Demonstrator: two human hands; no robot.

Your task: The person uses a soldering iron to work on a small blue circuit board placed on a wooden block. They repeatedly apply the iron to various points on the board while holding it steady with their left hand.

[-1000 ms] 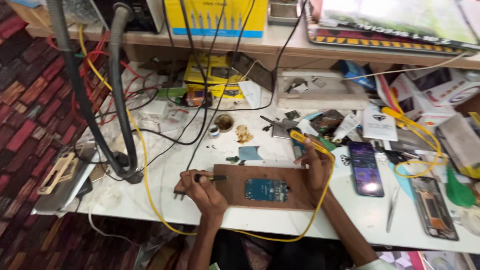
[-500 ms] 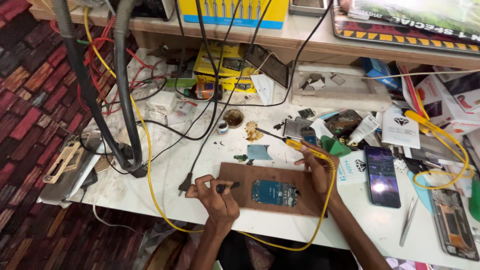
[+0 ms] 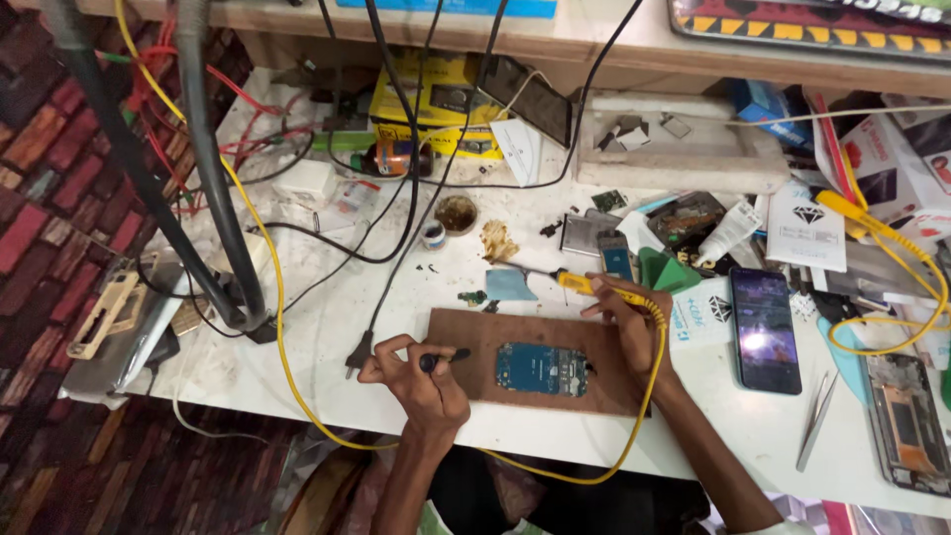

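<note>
A blue circuit board lies on a brown wooden work board near the front edge of the white bench. My left hand rests at the board's left end, closed around a small black tool that points toward the circuit board. My right hand lies on the board's right end and grips a yellow-handled soldering iron, tip pointing left over the bench. Its yellow cable loops around my right wrist and down off the bench.
A smartphone with a lit screen lies right of my right hand, tweezers and an opened phone beyond it. Small parts, a solder pot and boxes crowd the back. Black cables and grey hoses cross the left side.
The camera has moved closer and tilted down. Both hands stay on the wooden board; my left hand has shifted slightly with the black tool.
</note>
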